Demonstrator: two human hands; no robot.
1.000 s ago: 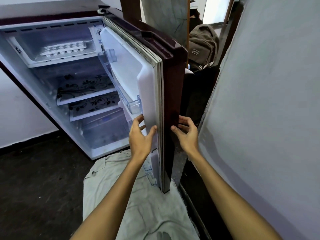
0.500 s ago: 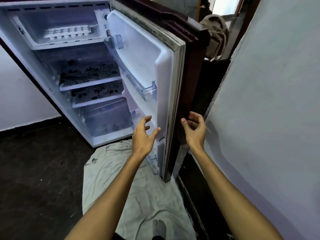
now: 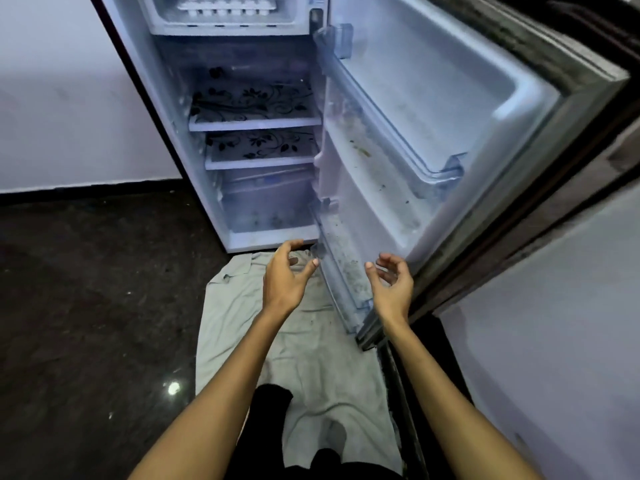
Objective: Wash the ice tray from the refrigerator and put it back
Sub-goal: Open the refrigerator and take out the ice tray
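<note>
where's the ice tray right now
In the head view the ice tray sits at the top edge, left of centre, inside the freezer compartment above the patterned shelves, far above both hands.

Both forearms are bare from the bottom edge of the view up to the wrists, with no sleeve showing on either. The left hand (image 3: 285, 277) and the right hand (image 3: 393, 284) carry no glove, ring, watch or band that can be made out. Low in the view, between the arms, the legs show in black clothing (image 3: 270, 407)
</note>
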